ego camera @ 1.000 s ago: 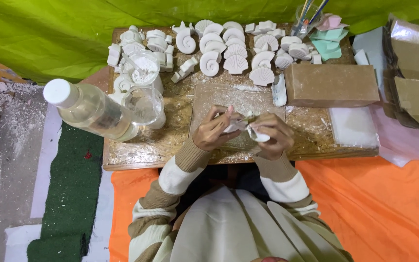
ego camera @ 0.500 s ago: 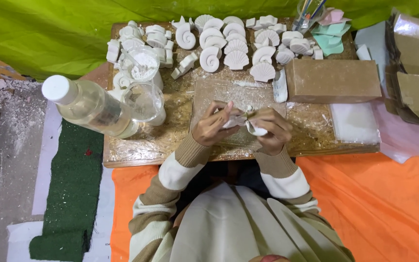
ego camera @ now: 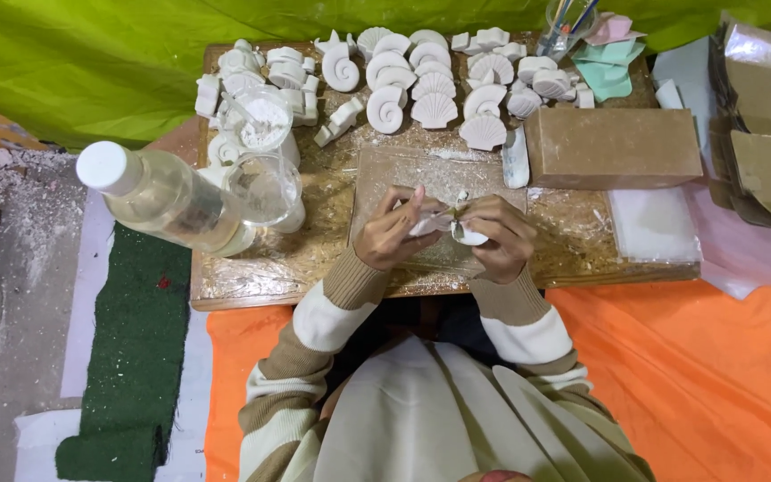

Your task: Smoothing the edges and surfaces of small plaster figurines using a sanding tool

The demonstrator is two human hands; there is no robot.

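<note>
Both hands meet over the wooden board (ego camera: pixel 252 277). Our left hand (ego camera: pixel 392 234) pinches one side of a small white plaster piece (ego camera: pixel 468 235); our right hand (ego camera: pixel 499 234) curls closed around its other side, a thin tool between the fingers. Leftward, we note a capped bottle (ego camera: pixel 167 198) of clear liquid, a glass cup (ego camera: pixel 265 186), and a cup (ego camera: pixel 265 120) of white powder.

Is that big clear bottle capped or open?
Capped: the bottle has a white cap on its neck.
</note>
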